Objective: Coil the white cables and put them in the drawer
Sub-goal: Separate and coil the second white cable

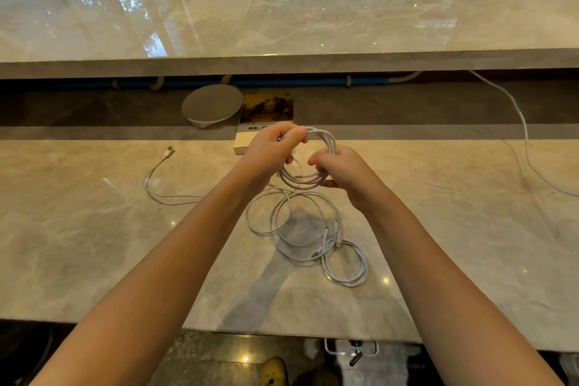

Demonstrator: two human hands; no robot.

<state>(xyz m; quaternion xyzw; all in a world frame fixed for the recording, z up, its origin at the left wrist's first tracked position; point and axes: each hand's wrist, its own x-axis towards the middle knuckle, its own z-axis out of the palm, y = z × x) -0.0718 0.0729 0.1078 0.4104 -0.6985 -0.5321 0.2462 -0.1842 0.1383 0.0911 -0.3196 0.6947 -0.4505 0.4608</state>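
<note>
Both hands are meeting above the marble counter [94, 244], sharing one coiled white cable [327, 142]. The left hand [269, 150] is pinching the top of the coil between thumb and curled fingers, while the right hand [341, 171] is closing around the coil's lower right side, fingers wrapped over the strands. The loops are hanging between the two hands, clear of the counter. Directly below, loose white cables [297, 222] are lying on the stone in wide overlapping rings, and just beside them, toward the near edge, a small tighter coil [346, 263] is resting with several connector plugs crossing its upper rim. To the left, a cable end with a plug [168, 153] is trailing across the counter, its line curving back toward the loose rings. Behind the hands a book [266, 113] is lying flat, touching a round grey disc-shaped object [213, 103] on its left. Far to the right, another white cord [523, 122] is dropping from under the raised marble ledge [282, 25] and running along the counter. No drawer is showing clearly.
</note>
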